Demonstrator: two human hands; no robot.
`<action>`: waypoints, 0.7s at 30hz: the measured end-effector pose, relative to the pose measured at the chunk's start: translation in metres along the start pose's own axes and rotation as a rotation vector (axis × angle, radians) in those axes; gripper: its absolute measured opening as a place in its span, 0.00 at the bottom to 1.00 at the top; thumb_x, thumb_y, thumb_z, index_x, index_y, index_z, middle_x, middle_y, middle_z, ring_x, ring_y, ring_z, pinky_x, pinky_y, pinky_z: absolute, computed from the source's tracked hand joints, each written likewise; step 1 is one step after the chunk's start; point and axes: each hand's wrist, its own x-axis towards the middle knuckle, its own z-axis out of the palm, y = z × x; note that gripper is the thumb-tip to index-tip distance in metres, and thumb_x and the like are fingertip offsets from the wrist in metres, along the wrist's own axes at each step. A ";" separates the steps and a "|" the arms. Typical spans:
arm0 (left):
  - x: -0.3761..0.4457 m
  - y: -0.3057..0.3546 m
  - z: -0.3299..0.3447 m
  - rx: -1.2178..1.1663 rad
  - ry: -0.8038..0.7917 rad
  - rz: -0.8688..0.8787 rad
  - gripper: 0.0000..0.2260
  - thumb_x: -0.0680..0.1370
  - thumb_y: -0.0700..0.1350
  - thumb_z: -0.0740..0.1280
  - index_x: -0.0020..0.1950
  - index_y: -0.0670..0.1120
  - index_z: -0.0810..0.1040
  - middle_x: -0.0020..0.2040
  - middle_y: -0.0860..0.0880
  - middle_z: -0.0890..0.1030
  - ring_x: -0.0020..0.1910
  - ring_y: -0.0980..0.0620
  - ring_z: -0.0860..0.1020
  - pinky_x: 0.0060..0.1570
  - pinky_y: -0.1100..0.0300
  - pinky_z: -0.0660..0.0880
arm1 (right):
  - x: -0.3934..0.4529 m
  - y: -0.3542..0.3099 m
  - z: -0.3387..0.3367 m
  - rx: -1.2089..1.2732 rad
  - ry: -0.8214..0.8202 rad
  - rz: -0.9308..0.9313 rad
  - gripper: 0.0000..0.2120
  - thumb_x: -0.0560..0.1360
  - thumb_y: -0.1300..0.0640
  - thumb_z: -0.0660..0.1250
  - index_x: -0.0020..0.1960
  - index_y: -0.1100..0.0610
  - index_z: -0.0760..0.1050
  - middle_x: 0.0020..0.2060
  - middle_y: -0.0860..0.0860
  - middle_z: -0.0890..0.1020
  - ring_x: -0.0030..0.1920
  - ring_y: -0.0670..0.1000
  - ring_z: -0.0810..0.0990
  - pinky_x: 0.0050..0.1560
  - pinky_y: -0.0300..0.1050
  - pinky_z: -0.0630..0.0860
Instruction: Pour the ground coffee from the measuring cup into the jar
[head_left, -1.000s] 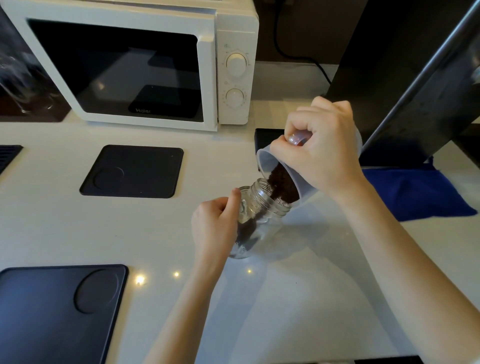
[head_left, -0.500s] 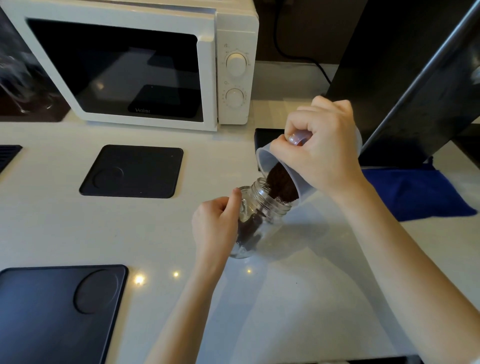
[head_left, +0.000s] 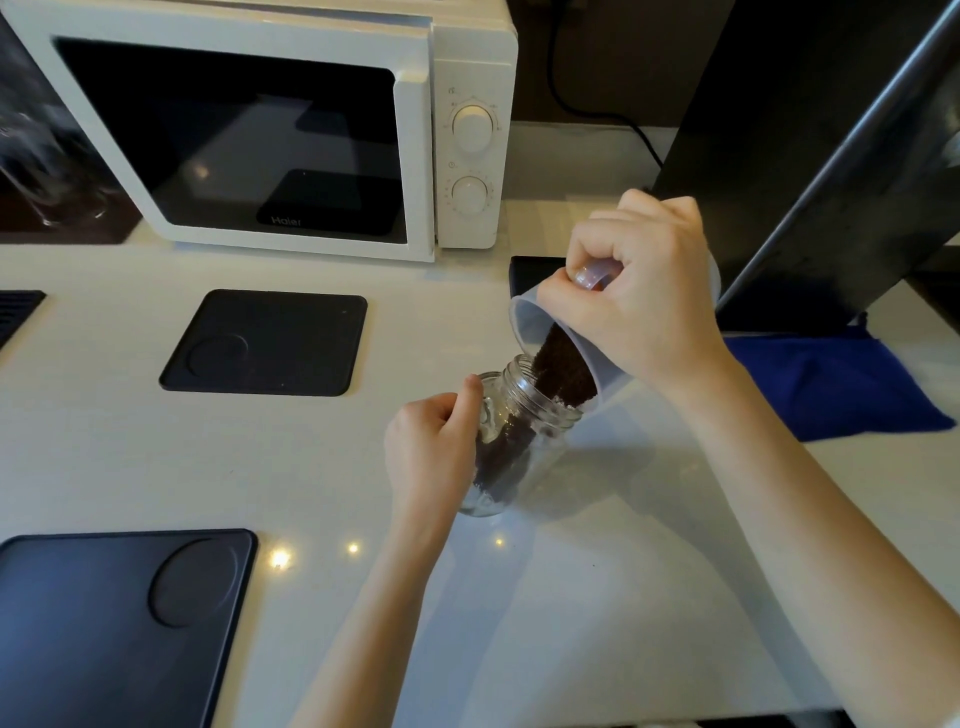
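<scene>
We see 2 bare hands over a white counter (head_left: 156, 457). The right hand (head_left: 636, 296) is curled tight around the handle of a see-through plastic measuring cup (head_left: 524, 322). The cup is tipped down toward 7 o'clock, and its lip sits right at the mouth of a glass jar (head_left: 524, 415).

Brown ground coffee (head_left: 563, 371) slides down the inside of the cup and into the jar. Some coffee already lies inside the jar, low down on its side.

The left hand (head_left: 434, 447) is wrapped around the jar, with the thumb up on the glass. The jar leans, with its mouth pointing to 2 o'clock toward the cup and its bottom on the counter.

At 11 o'clock from the jar stands a white microwave (head_left: 270, 130) with 2 round knobs. A small black mat (head_left: 265, 343) lies at 10 o'clock from the jar. A bigger black mat (head_left: 104, 623) lies at 8 o'clock. A blue cloth (head_left: 831, 384) lies at 3 o'clock, near the right wrist.
</scene>
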 end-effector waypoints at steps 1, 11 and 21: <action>0.000 -0.001 0.000 0.000 -0.001 0.002 0.24 0.76 0.50 0.62 0.24 0.45 0.57 0.17 0.50 0.56 0.21 0.52 0.56 0.23 0.62 0.51 | 0.000 0.000 0.000 -0.005 0.004 -0.002 0.11 0.67 0.56 0.63 0.28 0.53 0.66 0.25 0.45 0.68 0.32 0.50 0.68 0.41 0.51 0.66; 0.000 -0.001 0.001 -0.015 0.001 -0.011 0.24 0.76 0.51 0.62 0.24 0.41 0.59 0.18 0.50 0.56 0.22 0.52 0.56 0.27 0.58 0.54 | -0.001 0.001 -0.001 -0.010 0.005 0.010 0.11 0.67 0.56 0.64 0.27 0.55 0.68 0.25 0.45 0.68 0.32 0.51 0.69 0.41 0.52 0.67; -0.003 0.002 0.000 -0.034 -0.004 -0.020 0.25 0.76 0.49 0.62 0.23 0.47 0.54 0.18 0.51 0.55 0.22 0.53 0.55 0.25 0.62 0.50 | -0.001 0.000 -0.002 -0.018 0.013 -0.003 0.11 0.67 0.57 0.64 0.27 0.59 0.70 0.24 0.46 0.68 0.31 0.52 0.70 0.41 0.54 0.68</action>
